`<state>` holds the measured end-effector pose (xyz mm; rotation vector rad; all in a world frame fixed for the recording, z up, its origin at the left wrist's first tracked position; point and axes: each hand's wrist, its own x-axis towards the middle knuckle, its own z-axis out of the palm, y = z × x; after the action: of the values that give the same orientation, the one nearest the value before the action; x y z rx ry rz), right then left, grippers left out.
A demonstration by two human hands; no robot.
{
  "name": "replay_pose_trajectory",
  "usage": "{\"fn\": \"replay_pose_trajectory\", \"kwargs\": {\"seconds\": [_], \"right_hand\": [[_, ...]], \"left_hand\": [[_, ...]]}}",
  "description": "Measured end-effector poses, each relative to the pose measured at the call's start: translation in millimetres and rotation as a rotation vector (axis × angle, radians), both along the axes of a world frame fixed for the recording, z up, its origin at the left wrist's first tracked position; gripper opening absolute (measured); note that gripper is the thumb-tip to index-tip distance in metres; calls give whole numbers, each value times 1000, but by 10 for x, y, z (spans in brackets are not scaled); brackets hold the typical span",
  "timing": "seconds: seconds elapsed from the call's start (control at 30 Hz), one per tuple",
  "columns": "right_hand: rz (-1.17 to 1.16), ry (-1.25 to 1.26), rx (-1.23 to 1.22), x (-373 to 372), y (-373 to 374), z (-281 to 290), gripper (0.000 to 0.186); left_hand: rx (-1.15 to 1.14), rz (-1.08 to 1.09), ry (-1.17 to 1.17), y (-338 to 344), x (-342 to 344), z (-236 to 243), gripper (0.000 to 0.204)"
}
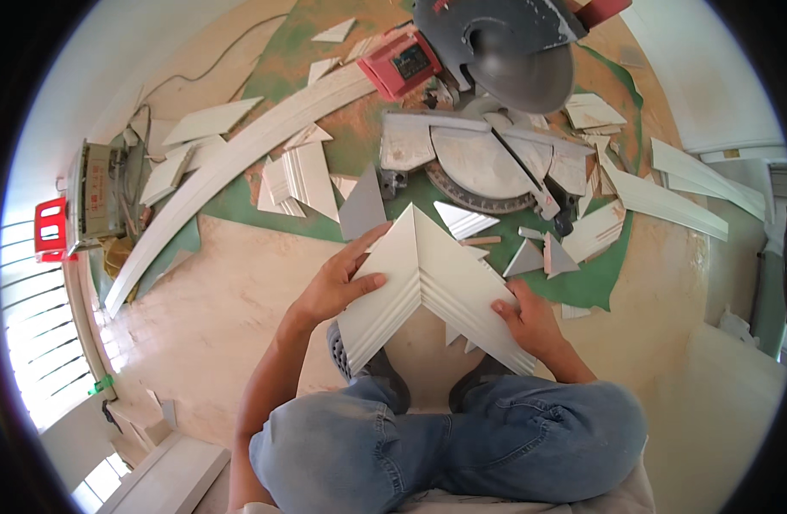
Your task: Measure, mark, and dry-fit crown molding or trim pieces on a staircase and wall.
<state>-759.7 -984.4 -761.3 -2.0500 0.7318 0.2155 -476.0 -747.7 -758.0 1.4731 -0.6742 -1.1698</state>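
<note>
Two white grooved moulding pieces meet along a mitred seam and form a pointed corner in front of my knees. My left hand grips the outer edge of the left moulding piece, thumb on top and fingers partly hidden behind it. At the opposite edge, my right hand holds the right moulding piece the same way. Their mitred ends touch from the far tip down to the inner corner, where the ribbed bands come together. Beyond them stands a mitre saw with its round blade raised.
Moulding offcuts lie scattered on a dusty green sheet around the saw. One long white strip crosses the left side. A cardboard box stands far left, near a red plastic item. More strips rest at right.
</note>
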Motion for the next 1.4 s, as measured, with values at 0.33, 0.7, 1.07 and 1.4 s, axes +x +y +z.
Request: {"fn": "replay_pose_trajectory", "kwargs": {"seconds": [0.33, 0.7, 1.07, 1.4], "right_hand": [[109, -17, -92, 160, 182, 105, 40], [165, -116, -86, 318, 214, 149, 36], [143, -111, -88, 292, 124, 174, 39], [170, -117, -96, 277, 98, 193, 40]], "left_hand": [[129, 4, 63, 148, 102, 48, 82], [126, 45, -28, 184, 104, 70, 89], [116, 78, 31, 93, 23, 211, 90], [147, 112, -10, 111, -61, 175, 93]]}}
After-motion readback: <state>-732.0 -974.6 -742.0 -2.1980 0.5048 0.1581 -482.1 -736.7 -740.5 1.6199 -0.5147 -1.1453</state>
